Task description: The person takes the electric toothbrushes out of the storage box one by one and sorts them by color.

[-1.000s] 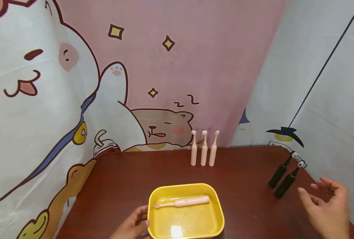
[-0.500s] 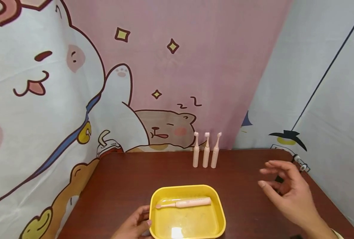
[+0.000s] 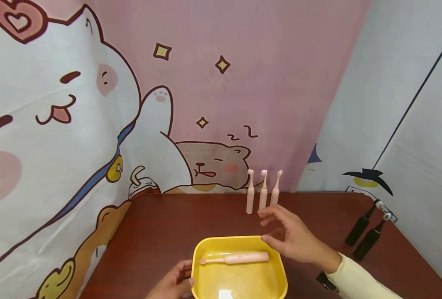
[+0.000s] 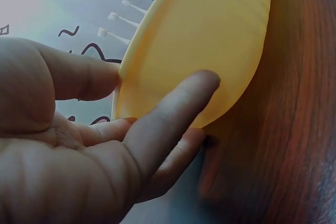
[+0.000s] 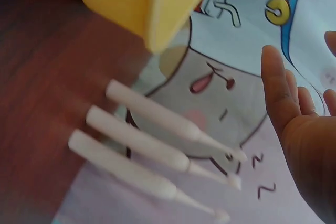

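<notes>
My left hand [image 3: 173,281] holds the left side of a yellow tray [image 3: 239,240], thumb at the rim and other fingers along the outer wall. In the tray lies one pink electric toothbrush [image 3: 247,258], head to the left. Three more pink electric toothbrushes [image 3: 250,201] stand upright in a row at the table's back edge; the right wrist view shows them as pale toothbrushes [image 5: 136,142]. My right hand [image 3: 293,236] hovers by the tray's back right corner, fingers loosely bent and holding nothing. It covers the lower ends of the two right-hand standing toothbrushes.
Two black electric toothbrushes [image 3: 368,241] with white heads are at the right edge of the dark red-brown table [image 3: 161,232]. A cartoon-printed cloth [image 3: 273,104] rises behind the table and along both sides.
My right hand has moved left from beside the black toothbrushes, across the table, to the tray's back right corner. The left hand keeps its place on the tray. The head view has shifted slightly.
</notes>
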A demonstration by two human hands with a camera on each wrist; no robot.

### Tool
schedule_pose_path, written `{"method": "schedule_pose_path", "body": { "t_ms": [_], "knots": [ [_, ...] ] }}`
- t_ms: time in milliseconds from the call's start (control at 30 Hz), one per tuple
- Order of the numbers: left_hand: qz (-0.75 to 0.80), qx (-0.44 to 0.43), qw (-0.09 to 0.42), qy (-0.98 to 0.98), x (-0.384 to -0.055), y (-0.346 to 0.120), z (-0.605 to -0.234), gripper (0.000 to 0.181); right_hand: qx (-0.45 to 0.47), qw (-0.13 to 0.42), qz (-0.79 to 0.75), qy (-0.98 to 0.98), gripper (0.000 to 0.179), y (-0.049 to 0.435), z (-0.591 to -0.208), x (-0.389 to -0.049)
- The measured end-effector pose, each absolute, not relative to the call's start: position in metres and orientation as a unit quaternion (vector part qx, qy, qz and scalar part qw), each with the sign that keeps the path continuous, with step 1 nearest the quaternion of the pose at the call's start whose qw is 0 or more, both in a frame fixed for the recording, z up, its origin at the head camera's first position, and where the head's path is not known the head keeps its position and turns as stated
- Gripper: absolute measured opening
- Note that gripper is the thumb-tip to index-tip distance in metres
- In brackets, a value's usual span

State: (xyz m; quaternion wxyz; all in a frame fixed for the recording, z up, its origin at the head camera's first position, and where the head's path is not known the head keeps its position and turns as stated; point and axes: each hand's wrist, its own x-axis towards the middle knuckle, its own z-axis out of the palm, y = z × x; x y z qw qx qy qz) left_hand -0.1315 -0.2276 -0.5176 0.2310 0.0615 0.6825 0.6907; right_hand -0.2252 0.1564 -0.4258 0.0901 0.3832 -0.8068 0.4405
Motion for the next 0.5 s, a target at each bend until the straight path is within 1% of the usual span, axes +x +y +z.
{"method": "schedule_pose_path", "body": {
  "t_ms": [133, 267, 500],
  "knots": [
    [0.688, 0.061, 0.232, 0.685, -0.131, -0.225, -0.518, 0.058, 0.389, 0.057, 0.446, -0.804, 0.060, 0.145, -0.439, -0.231],
    [0.688, 0.044, 0.232, 0.686, -0.132, -0.225, -0.516, 0.056, 0.394, 0.026, 0.449, -0.802, 0.059, 0.136, -0.443, -0.235],
    [0.684, 0.058, 0.226, 0.691, -0.131, -0.226, -0.516, 0.058, 0.398, -0.004, 0.434, -0.808, 0.055, 0.126, -0.444, -0.241]
  ]
}}
